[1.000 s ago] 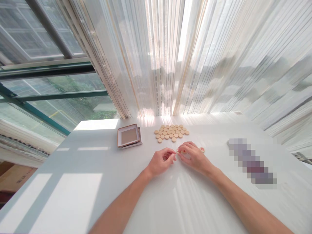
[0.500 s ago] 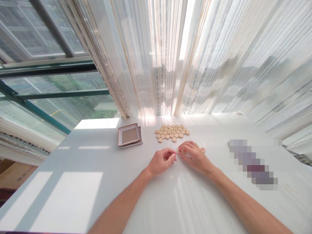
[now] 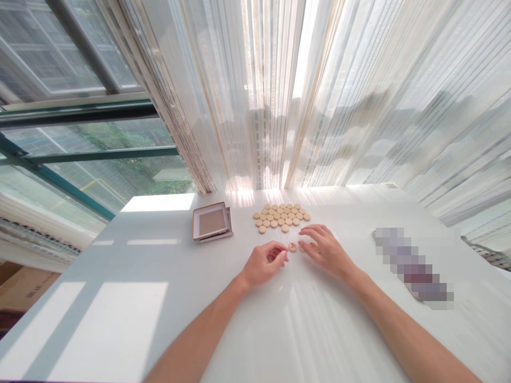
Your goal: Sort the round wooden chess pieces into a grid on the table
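A round Chinese chess piece [image 3: 293,247] with a red character lies on the white table [image 3: 223,330], just right of my left fingertips. My left hand [image 3: 264,264] has its fingers curled in; whatever may be inside is hidden. Over more red-marked pieces, partly covered, spreads my right hand [image 3: 326,252]. Its fingers are apart, and the thumb is at or near a piece; contact is unclear. Farther back sits a cluster of plain-faced wooden pieces [image 3: 281,216], whose top sides carry no visible marking.
An open shallow box [image 3: 211,222] sits left of the cluster, stacked on another part. On the right lies a long pixelated object [image 3: 415,266]. Sheer curtains [image 3: 271,96] hang behind the table, beside a window. A cardboard box [image 3: 24,287] stands at the far left.
My right hand has shifted slightly right, its fingers spreading, which uncovers the red-marked piece by my left fingertips. My left hand has stayed nearly still.
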`<action>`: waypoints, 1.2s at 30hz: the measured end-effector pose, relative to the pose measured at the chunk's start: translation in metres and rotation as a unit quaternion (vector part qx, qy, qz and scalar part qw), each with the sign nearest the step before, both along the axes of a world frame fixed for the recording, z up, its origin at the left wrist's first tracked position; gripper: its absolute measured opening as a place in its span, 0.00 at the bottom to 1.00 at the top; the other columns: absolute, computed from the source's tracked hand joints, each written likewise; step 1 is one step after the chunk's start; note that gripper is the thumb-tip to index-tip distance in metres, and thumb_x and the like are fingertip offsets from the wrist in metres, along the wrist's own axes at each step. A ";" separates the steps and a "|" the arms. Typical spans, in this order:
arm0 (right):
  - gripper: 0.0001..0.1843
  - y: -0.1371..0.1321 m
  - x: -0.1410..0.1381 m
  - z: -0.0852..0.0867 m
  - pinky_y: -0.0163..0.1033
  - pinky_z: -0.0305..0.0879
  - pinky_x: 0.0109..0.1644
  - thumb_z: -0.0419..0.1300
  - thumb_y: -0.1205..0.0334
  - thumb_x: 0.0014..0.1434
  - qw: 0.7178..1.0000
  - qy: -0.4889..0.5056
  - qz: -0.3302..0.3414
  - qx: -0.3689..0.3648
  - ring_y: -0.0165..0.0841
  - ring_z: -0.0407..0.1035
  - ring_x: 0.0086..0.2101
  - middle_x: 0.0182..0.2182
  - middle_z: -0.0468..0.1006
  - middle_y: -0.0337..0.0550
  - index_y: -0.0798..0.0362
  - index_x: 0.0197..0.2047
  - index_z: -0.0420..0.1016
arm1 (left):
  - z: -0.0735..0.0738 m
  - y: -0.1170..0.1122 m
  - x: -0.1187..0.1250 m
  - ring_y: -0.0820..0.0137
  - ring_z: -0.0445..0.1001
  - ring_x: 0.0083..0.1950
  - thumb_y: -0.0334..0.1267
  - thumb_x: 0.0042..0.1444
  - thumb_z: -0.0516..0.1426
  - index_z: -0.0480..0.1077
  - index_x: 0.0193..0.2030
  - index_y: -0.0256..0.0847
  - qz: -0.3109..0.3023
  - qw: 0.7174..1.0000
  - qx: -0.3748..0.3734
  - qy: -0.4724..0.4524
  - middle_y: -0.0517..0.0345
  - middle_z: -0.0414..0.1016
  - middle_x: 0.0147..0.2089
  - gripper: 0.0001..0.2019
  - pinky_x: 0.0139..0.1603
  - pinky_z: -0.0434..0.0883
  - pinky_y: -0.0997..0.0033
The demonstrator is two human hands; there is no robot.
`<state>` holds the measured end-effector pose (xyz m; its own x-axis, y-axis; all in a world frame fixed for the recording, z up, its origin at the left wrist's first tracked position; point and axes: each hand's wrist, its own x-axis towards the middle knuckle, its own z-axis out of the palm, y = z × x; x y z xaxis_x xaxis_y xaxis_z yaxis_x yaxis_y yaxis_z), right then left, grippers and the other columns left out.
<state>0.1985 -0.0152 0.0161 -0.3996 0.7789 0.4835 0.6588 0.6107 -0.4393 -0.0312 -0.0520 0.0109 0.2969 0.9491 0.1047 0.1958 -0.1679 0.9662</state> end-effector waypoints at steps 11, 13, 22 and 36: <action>0.21 0.024 0.022 -0.004 0.55 0.60 0.62 0.48 0.57 0.71 0.993 -0.063 -0.093 0.027 0.45 0.63 0.61 0.59 0.73 0.47 0.47 0.63 0.67 | 0.004 -0.001 0.001 0.69 0.78 0.36 0.43 0.63 0.56 0.75 0.43 0.39 0.016 0.999 0.024 0.033 0.54 0.81 0.36 0.11 0.39 0.74 0.71; 0.22 0.027 0.022 -0.007 0.56 0.60 0.62 0.46 0.56 0.72 0.992 -0.084 -0.097 0.021 0.45 0.62 0.62 0.61 0.72 0.46 0.47 0.65 0.65 | 0.005 -0.001 0.001 0.69 0.78 0.35 0.43 0.63 0.56 0.75 0.42 0.39 0.018 0.999 0.025 0.032 0.54 0.81 0.36 0.11 0.39 0.74 0.71; 0.23 0.033 0.017 -0.013 0.60 0.56 0.64 0.44 0.53 0.72 0.986 -0.152 -0.073 -0.012 0.47 0.56 0.66 0.64 0.67 0.46 0.46 0.66 0.65 | 0.005 -0.004 0.004 0.70 0.78 0.34 0.42 0.63 0.55 0.75 0.41 0.40 0.050 0.996 0.063 0.042 0.56 0.81 0.34 0.10 0.38 0.72 0.73; 0.17 0.041 0.043 -0.012 0.50 0.66 0.48 0.51 0.54 0.67 0.980 -0.092 -0.176 0.013 0.46 0.74 0.45 0.44 0.81 0.48 0.49 0.48 0.79 | 0.003 -0.004 0.001 0.71 0.75 0.31 0.43 0.62 0.55 0.75 0.42 0.40 0.097 0.991 0.077 0.047 0.57 0.80 0.31 0.11 0.30 0.69 0.75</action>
<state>0.2415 0.0254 0.0041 -0.1905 0.8726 0.4497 0.8969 0.3409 -0.2815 -0.0302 -0.0562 0.0143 0.1258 0.9640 0.2341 0.3268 -0.2630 0.9077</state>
